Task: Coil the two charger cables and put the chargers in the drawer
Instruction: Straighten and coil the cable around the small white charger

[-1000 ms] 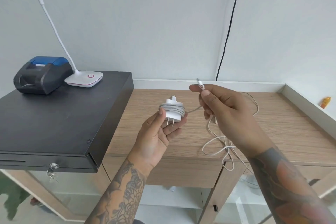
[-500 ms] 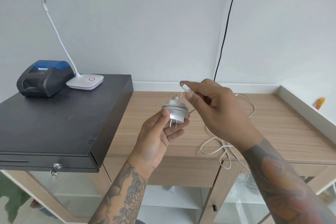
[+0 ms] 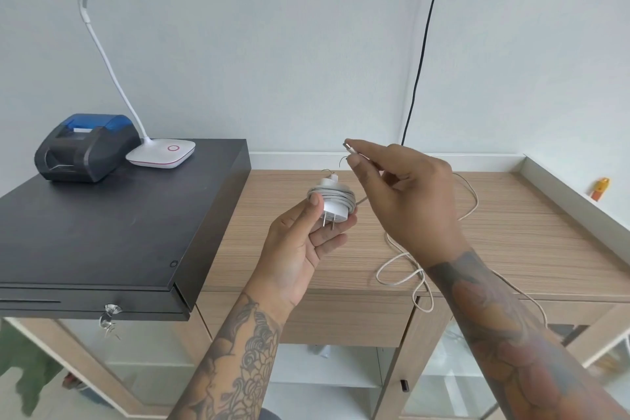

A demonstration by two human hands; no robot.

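Soft, even daylight fills the scene, bright without any harsh source visible. Shadows are faint: a pale one lies on the light wood-grain counter (image 3: pixel 511 232) under the right hand (image 3: pixel 409 194). Left of the left hand (image 3: pixel 300 249), the matte black flat-topped cash drawer box (image 3: pixel 102 232) carries a dull sheen, no glare. Wide-angle distortion bows the thin black wall cable (image 3: pixel 422 44) above the right hand. Lower corners look smeared and soft; the hands are reasonably sharp.
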